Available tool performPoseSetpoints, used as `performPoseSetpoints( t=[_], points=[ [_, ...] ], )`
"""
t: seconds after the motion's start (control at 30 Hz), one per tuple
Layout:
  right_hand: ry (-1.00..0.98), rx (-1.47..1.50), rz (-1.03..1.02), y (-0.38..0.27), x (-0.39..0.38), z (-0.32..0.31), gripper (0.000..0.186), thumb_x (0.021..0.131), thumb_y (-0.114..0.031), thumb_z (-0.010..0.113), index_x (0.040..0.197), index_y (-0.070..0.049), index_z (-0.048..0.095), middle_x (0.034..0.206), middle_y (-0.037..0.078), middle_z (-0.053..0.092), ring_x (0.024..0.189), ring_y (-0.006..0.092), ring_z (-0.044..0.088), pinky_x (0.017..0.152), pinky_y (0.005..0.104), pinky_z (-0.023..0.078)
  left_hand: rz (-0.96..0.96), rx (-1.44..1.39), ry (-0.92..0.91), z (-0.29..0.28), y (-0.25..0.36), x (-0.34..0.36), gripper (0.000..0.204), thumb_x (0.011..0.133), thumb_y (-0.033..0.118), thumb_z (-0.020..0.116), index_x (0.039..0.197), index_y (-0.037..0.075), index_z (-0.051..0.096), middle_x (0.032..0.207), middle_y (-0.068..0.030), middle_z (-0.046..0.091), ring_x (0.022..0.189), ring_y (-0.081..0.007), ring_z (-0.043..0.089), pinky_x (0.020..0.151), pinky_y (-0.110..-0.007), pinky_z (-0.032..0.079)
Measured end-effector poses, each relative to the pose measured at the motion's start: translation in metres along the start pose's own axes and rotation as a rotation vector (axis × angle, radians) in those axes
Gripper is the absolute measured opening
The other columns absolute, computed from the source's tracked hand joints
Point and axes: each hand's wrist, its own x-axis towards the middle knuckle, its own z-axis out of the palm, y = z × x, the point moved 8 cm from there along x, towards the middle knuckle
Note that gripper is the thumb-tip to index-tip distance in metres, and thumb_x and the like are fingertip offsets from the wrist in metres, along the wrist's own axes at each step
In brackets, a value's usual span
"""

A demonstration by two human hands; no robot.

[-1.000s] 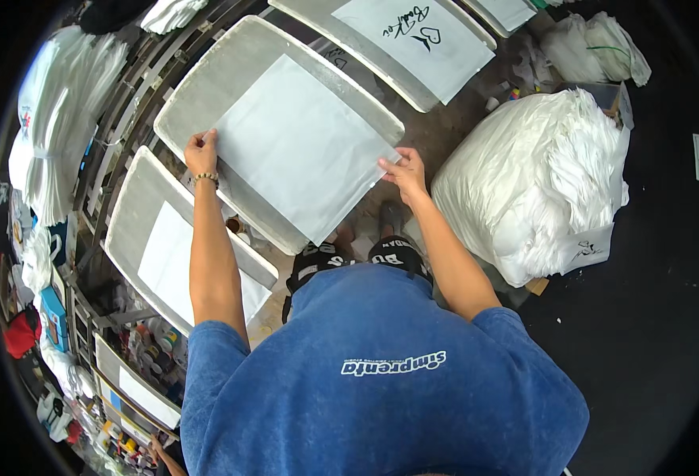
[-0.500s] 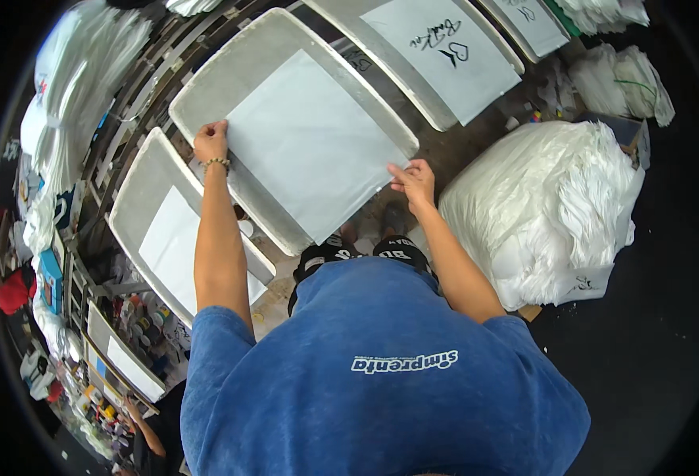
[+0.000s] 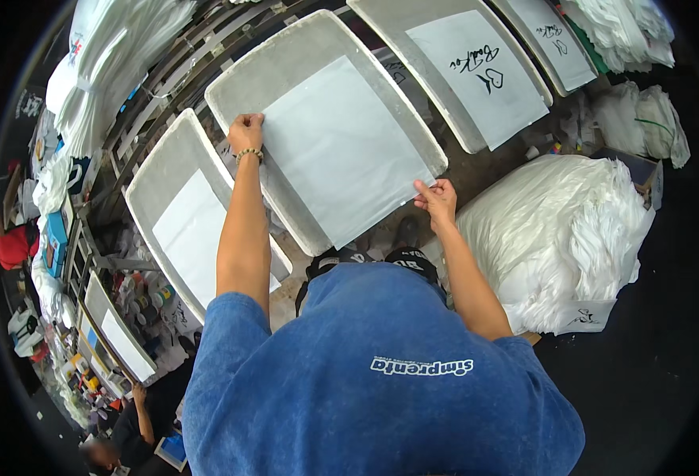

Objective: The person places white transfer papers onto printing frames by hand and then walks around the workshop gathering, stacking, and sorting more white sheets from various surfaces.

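A flat white plastic bag [image 3: 345,151] lies unprinted on a grey board [image 3: 286,59] with a pale raised rim. With fingertips and thumb pinched together, my left hand [image 3: 246,133] holds its far left corner; a beaded bracelet circles that wrist. My right hand [image 3: 437,200] pinches the near right corner, the other fingers loosely curled. The bag's near edge reaches the board's near end, close to my body.
Left of it, another board [image 3: 159,186] bears a plain white bag [image 3: 191,230]. To the right, a board [image 3: 393,24] carries a black-printed bag [image 3: 484,75]. A bulky bag bundle [image 3: 548,238] sits at my right. Another person [image 3: 131,428] works at lower left.
The whole view has shifted, so boards and hands appear farther right. Both hands keep their pinch on the same corners. More of the other person shows at lower left.
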Motion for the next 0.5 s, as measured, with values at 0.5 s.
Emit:
performPoseSetpoints(
  t=[0.5],
  points=[
    [0.027, -0.056, -0.012, 0.002, 0.0, 0.001, 0.042, 0.074, -0.016, 0.082, 0.091, -0.008, 0.045, 0.071, 0.004, 0.058, 0.057, 0.0124, 0.059, 0.051, 0.0255, 0.053, 0.585, 0.135, 0.244, 0.001, 0.098, -0.088, 0.04, 0.07, 0.015, 0.072, 0.107, 0.006, 0.06, 0.11, -0.0187, 0.056, 0.107, -0.0363, 0.052, 0.094, -0.049, 0.039]
  ],
)
